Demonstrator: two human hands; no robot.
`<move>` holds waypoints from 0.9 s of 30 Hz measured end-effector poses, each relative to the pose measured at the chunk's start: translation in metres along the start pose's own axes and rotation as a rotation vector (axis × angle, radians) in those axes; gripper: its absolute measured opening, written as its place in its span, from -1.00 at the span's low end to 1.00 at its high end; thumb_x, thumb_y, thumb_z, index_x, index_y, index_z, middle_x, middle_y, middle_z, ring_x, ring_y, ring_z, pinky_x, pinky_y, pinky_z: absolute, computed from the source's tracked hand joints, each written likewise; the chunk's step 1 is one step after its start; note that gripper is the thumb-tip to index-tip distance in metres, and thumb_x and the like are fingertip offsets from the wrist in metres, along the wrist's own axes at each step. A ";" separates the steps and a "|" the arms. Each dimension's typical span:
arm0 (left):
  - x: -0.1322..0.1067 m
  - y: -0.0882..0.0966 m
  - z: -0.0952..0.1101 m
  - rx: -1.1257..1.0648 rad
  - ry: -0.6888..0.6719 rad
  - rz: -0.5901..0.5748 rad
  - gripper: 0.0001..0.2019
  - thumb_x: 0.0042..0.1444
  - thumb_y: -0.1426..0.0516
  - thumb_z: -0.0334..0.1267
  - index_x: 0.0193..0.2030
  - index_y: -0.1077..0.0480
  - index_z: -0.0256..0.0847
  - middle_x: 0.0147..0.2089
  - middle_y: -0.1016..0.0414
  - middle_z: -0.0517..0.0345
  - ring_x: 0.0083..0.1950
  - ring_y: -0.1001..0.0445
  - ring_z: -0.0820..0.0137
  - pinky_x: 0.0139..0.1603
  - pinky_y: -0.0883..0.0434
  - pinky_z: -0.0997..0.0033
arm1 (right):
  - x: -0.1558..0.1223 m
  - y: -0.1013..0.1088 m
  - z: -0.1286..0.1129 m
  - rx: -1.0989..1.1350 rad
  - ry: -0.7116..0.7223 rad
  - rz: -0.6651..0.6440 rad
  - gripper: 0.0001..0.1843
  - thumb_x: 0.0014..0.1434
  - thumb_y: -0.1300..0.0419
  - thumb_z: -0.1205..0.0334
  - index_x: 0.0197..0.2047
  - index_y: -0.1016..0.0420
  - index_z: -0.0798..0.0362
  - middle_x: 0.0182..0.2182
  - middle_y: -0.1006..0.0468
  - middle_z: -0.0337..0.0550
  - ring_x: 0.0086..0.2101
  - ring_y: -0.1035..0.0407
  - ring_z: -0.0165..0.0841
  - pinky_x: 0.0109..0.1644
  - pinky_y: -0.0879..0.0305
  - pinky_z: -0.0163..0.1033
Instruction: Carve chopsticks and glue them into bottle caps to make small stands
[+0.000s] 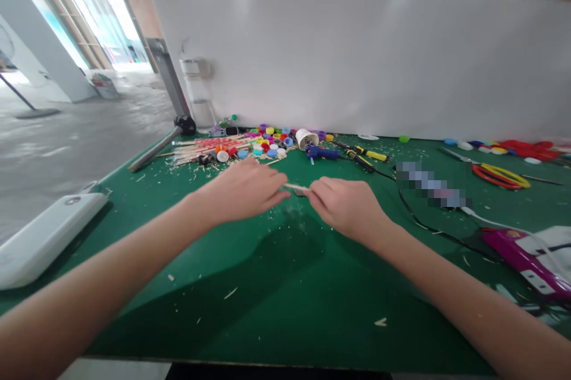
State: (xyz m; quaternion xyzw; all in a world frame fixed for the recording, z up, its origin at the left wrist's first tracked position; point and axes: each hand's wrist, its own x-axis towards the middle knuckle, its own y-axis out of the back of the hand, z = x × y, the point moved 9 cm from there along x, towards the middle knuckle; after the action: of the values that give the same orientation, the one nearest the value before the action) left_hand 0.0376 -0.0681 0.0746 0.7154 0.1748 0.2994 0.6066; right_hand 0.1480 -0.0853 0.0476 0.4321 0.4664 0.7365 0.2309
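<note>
The left hand [252, 190] and right hand [345, 204] each pinch one end of a thin, pale wooden stick [294, 187], which spans the gap between the fingertips. Below both hands, the smooth green counter [285, 291] carries scattered wood slivers. Just beyond the right hand lies a blue plastic glue gun [325, 153]; beside it, a white cylindrical cup [306, 139] rests tipped on its side. Beyond the left hand are round, multicoloured plastic caps [267, 145] and, farther left, slender wooden sticks in clear film [207, 148].
</note>
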 end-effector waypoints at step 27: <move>-0.024 -0.062 0.019 0.146 0.248 -0.094 -0.44 0.35 0.27 -0.01 -0.40 -0.41 -0.22 -0.48 -0.53 0.02 -0.50 -0.51 0.29 -0.56 0.00 0.40 | -0.019 -0.040 -0.032 0.139 0.034 -0.214 -0.55 0.39 0.17 0.16 -0.35 -0.44 0.14 -0.48 -0.52 -0.10 -0.51 -0.33 -0.39 -0.47 0.18 -0.22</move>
State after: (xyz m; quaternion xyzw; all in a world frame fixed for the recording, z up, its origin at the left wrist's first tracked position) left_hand 0.0389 -0.0845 0.0071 0.7062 0.3029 0.3432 0.5402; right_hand 0.1278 -0.0966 -0.0024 0.3823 0.5635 0.6808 0.2698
